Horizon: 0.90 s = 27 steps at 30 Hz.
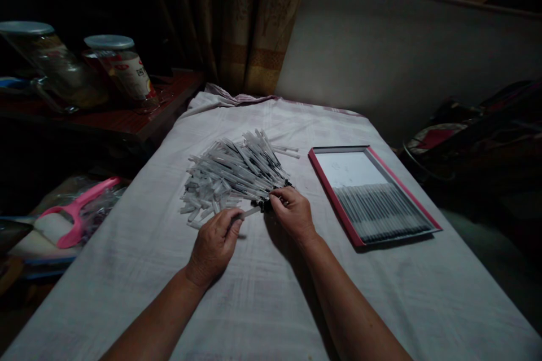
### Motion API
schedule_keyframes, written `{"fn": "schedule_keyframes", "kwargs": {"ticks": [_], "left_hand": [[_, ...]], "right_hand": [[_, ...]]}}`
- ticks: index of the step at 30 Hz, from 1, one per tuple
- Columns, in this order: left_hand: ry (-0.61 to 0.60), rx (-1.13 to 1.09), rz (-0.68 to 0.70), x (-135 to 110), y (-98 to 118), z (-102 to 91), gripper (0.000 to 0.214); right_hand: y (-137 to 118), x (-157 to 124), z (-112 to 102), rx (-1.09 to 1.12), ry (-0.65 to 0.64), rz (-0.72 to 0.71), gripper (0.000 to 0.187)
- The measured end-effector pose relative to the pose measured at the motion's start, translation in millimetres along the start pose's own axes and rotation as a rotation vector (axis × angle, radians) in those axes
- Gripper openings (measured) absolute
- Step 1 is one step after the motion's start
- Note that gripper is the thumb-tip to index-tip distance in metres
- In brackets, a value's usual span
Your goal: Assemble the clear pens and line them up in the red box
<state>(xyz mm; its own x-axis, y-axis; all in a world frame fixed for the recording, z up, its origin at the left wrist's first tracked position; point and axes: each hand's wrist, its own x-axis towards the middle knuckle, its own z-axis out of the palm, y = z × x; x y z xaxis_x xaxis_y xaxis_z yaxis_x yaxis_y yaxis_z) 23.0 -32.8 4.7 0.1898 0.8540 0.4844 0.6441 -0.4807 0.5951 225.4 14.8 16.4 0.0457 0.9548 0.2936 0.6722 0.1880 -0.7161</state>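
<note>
My left hand point(218, 237) is closed round a translucent plastic tube point(253, 212), whose free end points right toward my other hand. The fingers of my right hand point(295, 213) are pinched together at the black ends point(265, 204) of a heap of pens; what they grip is hidden. The clear-bodied pens point(243, 166) lie fanned out on the cloth beyond both hands. Short clear plastic pieces point(203, 197), resembling pen caps, are heaped on the left of them. To the right, a red-edged shallow box point(339, 208) holds a row of pens point(376, 211) side by side, black ends nearest me.
A pale checked cloth point(161, 293) covers the table. Lidded jars point(127, 70) stand on a dark red side table point(169, 98) at left. Below it, a pink-handled object point(74, 214) lies among plastic bags. Behind are a curtain point(266, 28) and a pale wall point(381, 51).
</note>
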Motion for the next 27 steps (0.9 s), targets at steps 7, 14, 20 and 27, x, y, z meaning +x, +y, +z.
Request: {"fn": "schedule_keyframes", "kwargs": {"ticks": [7, 14, 20, 27], "left_hand": [[0.007, -0.033, -0.054, 1, 2, -3.0, 0.02], [0.036, -0.027, -0.122, 3, -3, -2.5, 0.019], [0.033, -0.016, -0.189, 3, -7, -0.8, 0.021], [0.042, -0.003, -0.136, 3, -8, 0.3, 0.021]], "right_hand": [[-22, 6, 10, -0.089, -0.13, -0.035, 0.02], [-39, 22, 19, -0.461, -0.366, -0.125, 0.024], [-42, 24, 23, -0.586, -0.417, -0.137, 0.026], [-36, 20, 4, -0.498, -0.352, -0.089, 0.028]]}}
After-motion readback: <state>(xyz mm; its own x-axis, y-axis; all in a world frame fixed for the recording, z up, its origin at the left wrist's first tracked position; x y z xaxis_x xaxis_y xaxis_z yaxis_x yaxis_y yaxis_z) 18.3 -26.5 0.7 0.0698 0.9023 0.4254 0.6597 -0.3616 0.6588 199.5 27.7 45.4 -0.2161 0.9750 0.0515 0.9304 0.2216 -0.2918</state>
